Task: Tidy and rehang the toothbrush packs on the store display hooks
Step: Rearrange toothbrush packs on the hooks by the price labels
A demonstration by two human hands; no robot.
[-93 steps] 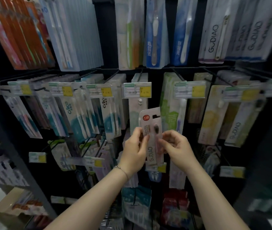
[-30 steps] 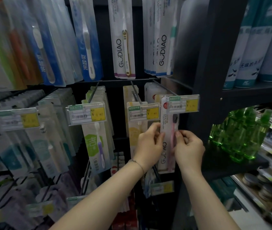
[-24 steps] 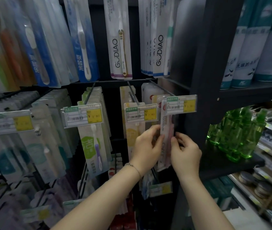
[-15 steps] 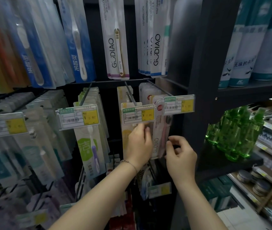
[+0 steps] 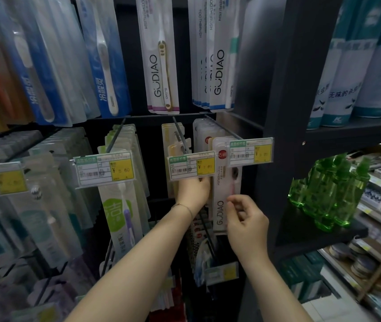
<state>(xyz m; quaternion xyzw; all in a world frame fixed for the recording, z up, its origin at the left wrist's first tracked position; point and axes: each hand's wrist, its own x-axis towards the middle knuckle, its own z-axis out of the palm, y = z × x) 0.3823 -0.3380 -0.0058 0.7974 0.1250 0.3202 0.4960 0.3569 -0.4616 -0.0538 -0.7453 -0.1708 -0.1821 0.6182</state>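
One pink toothbrush pack [image 5: 225, 187] seems hung on the far-right hook [image 5: 224, 127], behind the price tag [image 5: 251, 151] | left hand [image 5: 193, 190] at its left edge, fingers hidden, I can't tell the grip | right hand [image 5: 246, 219] loosely curled against its front, pinch uncertain | risk: hole not fully seated, release drops it; a nudge could unseat the yellow packs [image 5: 175, 145]

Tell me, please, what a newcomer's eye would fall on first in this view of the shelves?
Two bare hands meet at centre: the left hand reaches up under a yellow price tag, and the right hand curls at the edge of a pink GUDIAO toothbrush pack hanging at the row's right end. Next, the bright green spray bottles stand out on the dark shelf at right.
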